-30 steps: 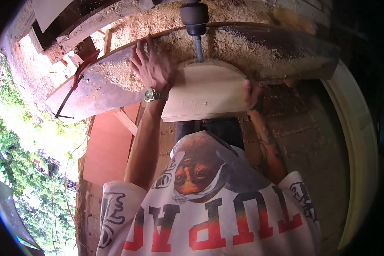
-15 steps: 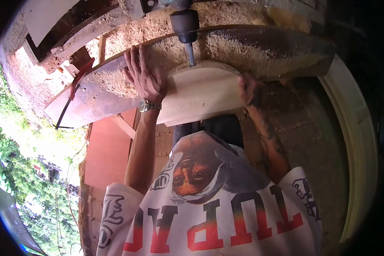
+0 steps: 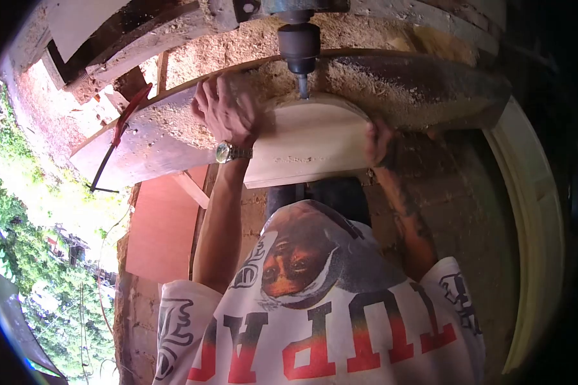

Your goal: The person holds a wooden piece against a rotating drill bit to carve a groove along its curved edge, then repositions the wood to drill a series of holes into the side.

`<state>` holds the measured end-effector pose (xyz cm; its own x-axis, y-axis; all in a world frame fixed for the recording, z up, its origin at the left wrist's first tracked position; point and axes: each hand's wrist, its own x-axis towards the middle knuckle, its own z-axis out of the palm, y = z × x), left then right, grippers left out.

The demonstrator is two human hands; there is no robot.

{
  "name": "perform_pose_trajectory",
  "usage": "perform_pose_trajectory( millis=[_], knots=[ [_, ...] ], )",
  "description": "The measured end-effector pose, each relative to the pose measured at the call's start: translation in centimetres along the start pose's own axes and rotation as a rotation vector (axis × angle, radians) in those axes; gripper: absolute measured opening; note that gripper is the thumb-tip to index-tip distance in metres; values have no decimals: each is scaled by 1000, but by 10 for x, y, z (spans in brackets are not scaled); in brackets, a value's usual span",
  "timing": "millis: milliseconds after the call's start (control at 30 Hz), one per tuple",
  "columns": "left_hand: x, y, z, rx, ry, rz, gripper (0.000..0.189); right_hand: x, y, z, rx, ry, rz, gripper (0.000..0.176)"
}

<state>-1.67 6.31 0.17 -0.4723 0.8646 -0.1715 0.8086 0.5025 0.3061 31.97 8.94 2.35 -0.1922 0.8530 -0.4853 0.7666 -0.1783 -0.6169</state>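
A pale wooden board (image 3: 308,141) with a curved far edge lies partly on the sawdust-covered table (image 3: 424,83). The bit of a drill-like machine (image 3: 300,48) points down at the middle of that curved edge. My left hand (image 3: 228,112), with a watch on its wrist, rests at the board's left side, its fingers bent and partly over the sawdust. At the right side, my right hand (image 3: 380,142) is wrapped round the board's edge, slightly blurred.
A red and black clamp (image 3: 123,122) is fixed at the table's left end. Sawdust and wooden pieces lie beyond the table. A long pale curved wooden piece (image 3: 536,212) stands on the right. Greenery shows at the lower left.
The view has shifted a little, so the machine appears further right. The board has turned slightly under the bit. My left fingers are more bent than before.
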Motion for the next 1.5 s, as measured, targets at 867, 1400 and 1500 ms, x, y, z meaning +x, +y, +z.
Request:
perform_pose_trajectory(
  millis=[867,1400,1500],
  knots=[
    [1,-34,26,-52,-71,20,59,1,39,27,-68,-83,126,47],
    [0,-23,32,35,65,-139,44,58,-6,-19,-154,-132,-65,57],
    [6,-14,32,1,59,-215,43,71,-10,-25,-159,-109,-113,54]
  ],
)
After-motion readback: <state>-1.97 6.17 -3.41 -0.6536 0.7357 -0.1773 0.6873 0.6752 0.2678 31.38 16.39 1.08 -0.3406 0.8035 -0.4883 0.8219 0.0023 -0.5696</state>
